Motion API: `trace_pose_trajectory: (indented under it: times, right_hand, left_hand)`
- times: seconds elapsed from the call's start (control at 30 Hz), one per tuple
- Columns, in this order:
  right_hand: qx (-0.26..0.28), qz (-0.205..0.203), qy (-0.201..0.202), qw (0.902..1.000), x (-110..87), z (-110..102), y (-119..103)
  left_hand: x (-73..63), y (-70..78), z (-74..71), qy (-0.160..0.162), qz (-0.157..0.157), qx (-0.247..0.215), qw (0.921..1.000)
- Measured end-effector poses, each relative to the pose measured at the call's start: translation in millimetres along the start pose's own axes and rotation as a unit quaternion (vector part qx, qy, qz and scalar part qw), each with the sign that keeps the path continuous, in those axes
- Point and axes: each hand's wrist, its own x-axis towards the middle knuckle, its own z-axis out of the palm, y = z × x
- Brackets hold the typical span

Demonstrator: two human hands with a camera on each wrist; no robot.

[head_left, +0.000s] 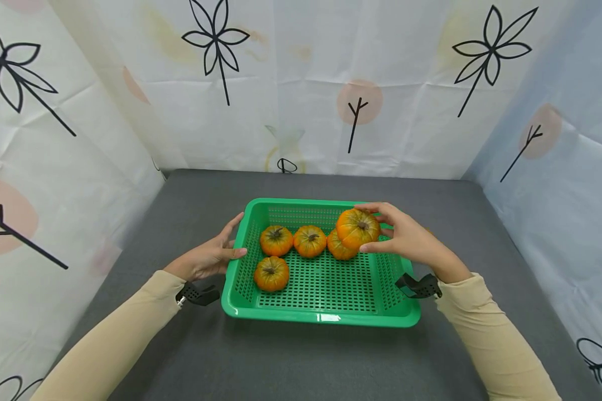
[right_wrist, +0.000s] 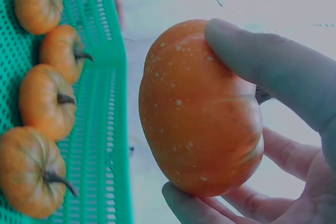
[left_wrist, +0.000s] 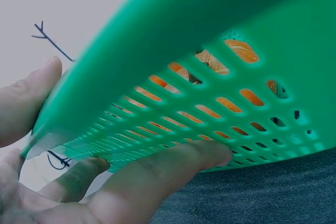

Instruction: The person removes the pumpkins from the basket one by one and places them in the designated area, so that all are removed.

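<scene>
One left hand [head_left: 210, 253] at nine o'clock of a green basket [head_left: 321, 317], edge gripped between thumb and extended, spread fingers; all directions read from the basket's centre in the head view. Within the basket, just beside each other: a nine-o'clock pumpkin [head_left: 271, 275] and a ten-o'clock pumpkin [head_left: 276, 240]. Next, an eleven-o'clock pumpkin [head_left: 309, 241]; then a fourth pumpkin [head_left: 342, 253], between one and two o'clock. Partly hiding the fourth, on the same bearing: a held pumpkin [head_left: 358, 228], pale-speckled, apart from the other four in the right wrist view. Near two o'clock, a right hand [head_left: 406, 236], thumb and fingers curled around the held pumpkin. Finally, at that wrist, a black strap [head_left: 418, 287] and a beige sleeve [head_left: 486, 334].
</scene>
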Motion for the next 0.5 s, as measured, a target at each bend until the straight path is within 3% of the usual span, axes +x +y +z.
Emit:
trace_pose_trajectory:
  times: [0.27, 0.5]
  right_hand:
    - [0.02, -0.006, 0.062, 0.9979, -22.0, -19, 11]
    - [0.01, 0.019, 0.103, 0.9944, -40.3, -32, 16]
  left_hand:
    - [0.5, -0.3, 0.0, 0.005, -0.004, -0.01, 0.9999]
    - [0.1, 0.1, 0.4, 0.005, -0.004, -0.01, 0.9999]
